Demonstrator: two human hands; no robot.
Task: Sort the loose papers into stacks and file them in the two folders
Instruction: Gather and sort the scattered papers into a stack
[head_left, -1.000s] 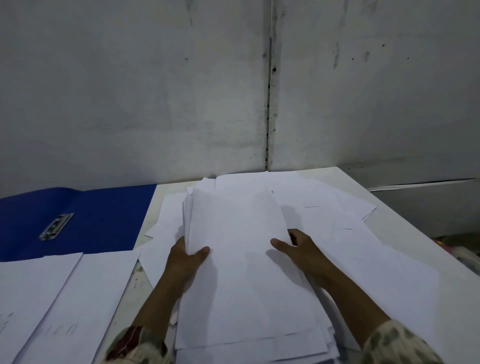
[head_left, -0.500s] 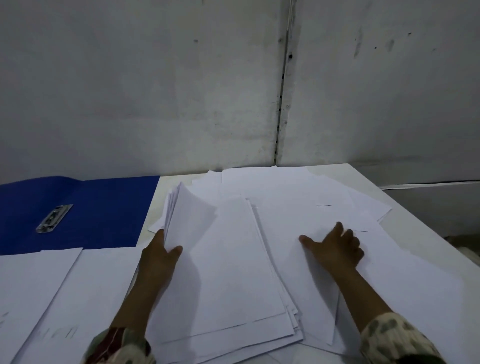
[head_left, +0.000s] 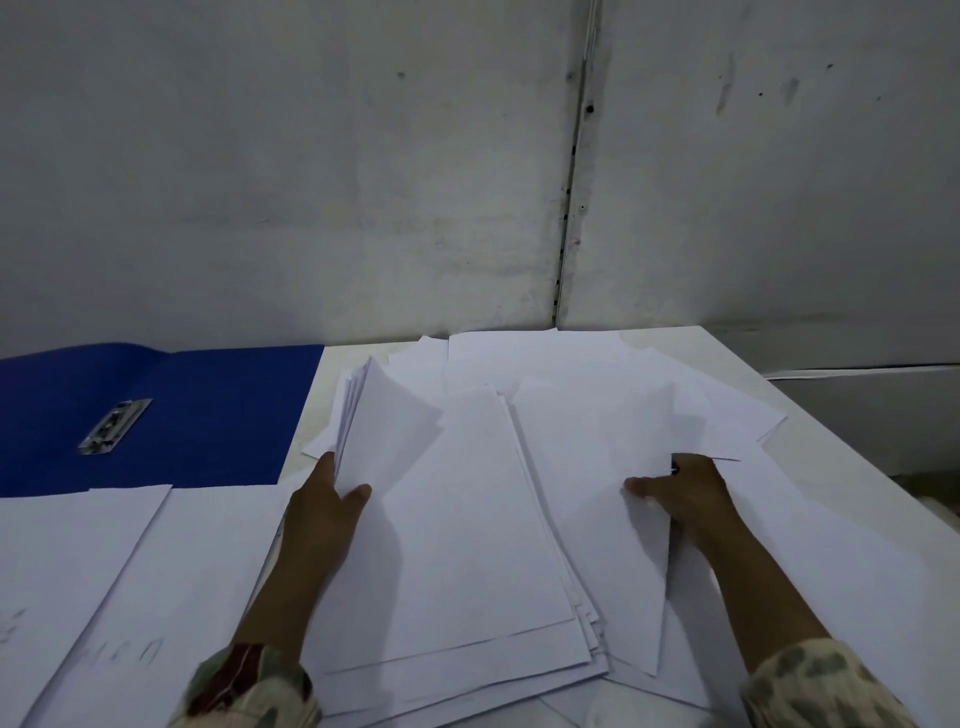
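Sorting barely begun — loose papers (head_left: 571, 395) cover the desk (head_left: 841, 499), none filed. One blue folder (head_left: 208, 415) lies open at left; 2nd not in view. Two sheets (head_left: 104, 561) set aside — approx. Left hand (head_left: 322, 509) fingers grip a sheaf (head_left: 384, 431); right hand (head_left: 685, 493) pinches one sheet.

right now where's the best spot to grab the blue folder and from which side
Take the blue folder by its right edge, near the far corner, coming from the right. It lies open and flat; loose sheets cover its near edge, and its left part runs out of view. The metal clip offers no handle.
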